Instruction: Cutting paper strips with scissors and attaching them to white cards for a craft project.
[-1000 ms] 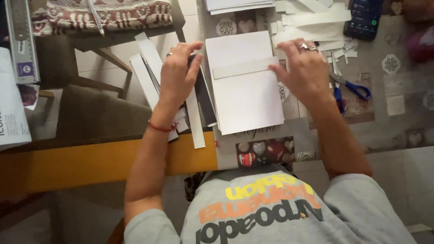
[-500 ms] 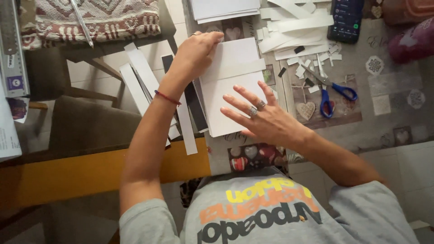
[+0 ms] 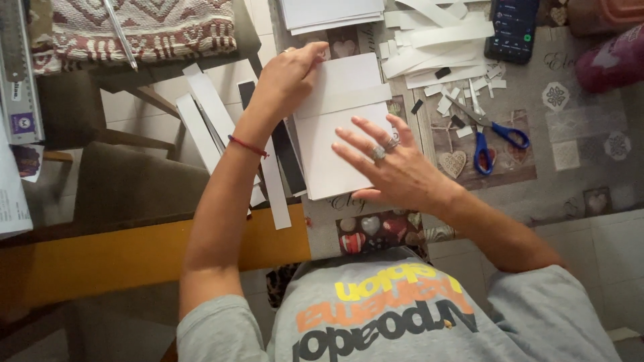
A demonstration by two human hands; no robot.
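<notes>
Working from the left, we log 1 metal ruler [image 3: 15, 67] at the table edge and 1 pen [image 3: 121, 33] on a patterned cloth [image 3: 144, 27], both untouched. Next, several long white strips [image 3: 204, 110] lie over the glass beside 1 dark strip [image 3: 285, 151], already cut. We record our left hand [image 3: 285, 80] with fingers pressed together, pinching the upper left corner of the white card stack [image 3: 342, 141], which lies on the table directly ahead of us. A narrow white band [image 3: 349, 100] runs across the stack's upper part; whether it is fixed down we cannot tell. Our right hand [image 3: 392, 167] rests on the stack's lower right with fingers spread flat, holding nothing. Further right: 1 heap of offcuts [image 3: 443, 47], 1 pair of blue-handled scissors [image 3: 493, 131] lying unused, 1 phone [image 3: 513, 27]. We judge cutting largely done, and aligning or wrapping the stack in hand, not yet finished.
</notes>
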